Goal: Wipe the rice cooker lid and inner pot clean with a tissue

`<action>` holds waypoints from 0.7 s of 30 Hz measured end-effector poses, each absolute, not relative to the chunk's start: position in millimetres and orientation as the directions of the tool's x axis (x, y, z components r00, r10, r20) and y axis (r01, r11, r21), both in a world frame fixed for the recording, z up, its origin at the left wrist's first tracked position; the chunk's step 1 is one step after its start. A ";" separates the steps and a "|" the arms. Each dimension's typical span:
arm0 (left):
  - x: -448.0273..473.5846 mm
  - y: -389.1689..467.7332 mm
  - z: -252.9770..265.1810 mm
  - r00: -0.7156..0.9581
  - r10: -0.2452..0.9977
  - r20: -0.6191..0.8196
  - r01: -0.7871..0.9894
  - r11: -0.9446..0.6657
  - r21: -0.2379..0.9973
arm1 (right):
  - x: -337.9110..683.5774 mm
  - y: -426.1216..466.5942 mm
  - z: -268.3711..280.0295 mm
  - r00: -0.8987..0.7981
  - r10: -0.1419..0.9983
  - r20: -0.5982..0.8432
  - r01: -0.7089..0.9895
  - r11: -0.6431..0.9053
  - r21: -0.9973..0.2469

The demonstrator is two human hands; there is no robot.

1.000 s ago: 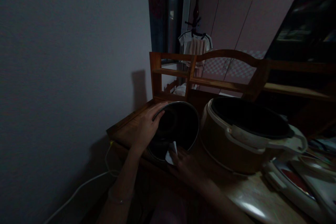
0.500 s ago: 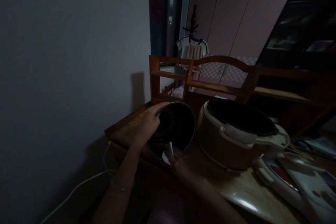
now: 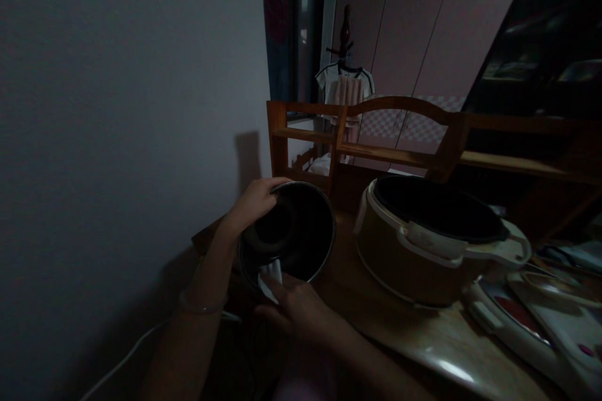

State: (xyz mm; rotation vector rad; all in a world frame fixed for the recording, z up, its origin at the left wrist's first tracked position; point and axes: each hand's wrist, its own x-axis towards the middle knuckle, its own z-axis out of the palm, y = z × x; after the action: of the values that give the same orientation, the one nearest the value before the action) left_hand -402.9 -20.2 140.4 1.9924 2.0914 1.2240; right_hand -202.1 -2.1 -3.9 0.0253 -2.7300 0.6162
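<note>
A dark inner cooking pot (image 3: 308, 225) is tilted with its mouth toward me over the left end of the desk. My left hand (image 3: 254, 203) grips its upper left rim, fingers over the outside and thumb at the edge. My right hand (image 3: 298, 307) is at the lower rim, holding a white tissue or cloth (image 3: 270, 279) against the inner wall near the edge. To the right stands the rice cooker body (image 3: 404, 263), lidless, its inside dark. A bracelet shows on my left wrist.
The cooker's detached lid (image 3: 512, 313) lies on the desk (image 3: 442, 351) at the right. A wooden shelf rack (image 3: 395, 153) runs along the back. The wall (image 3: 141, 138) is close on the left, with a white cable (image 3: 126, 354) below. Clothes (image 3: 345, 91) hang behind.
The pot has shifted left and slightly toward me along with my left hand. My right hand and the white tissue or cloth have moved left along the lower rim.
</note>
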 end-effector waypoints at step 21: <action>-402.7 14.1 150.2 -0.122 0.890 0.439 0.891 -0.096 0.443 | -165.5 96.2 -21.1 -0.898 0.051 0.438 0.062 0.998 0.011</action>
State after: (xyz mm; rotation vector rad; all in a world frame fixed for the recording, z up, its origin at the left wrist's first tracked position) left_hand -402.7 14.1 150.2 2.0824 2.1136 1.0386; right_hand -165.5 96.2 -21.1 -0.0800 -2.6877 -0.0343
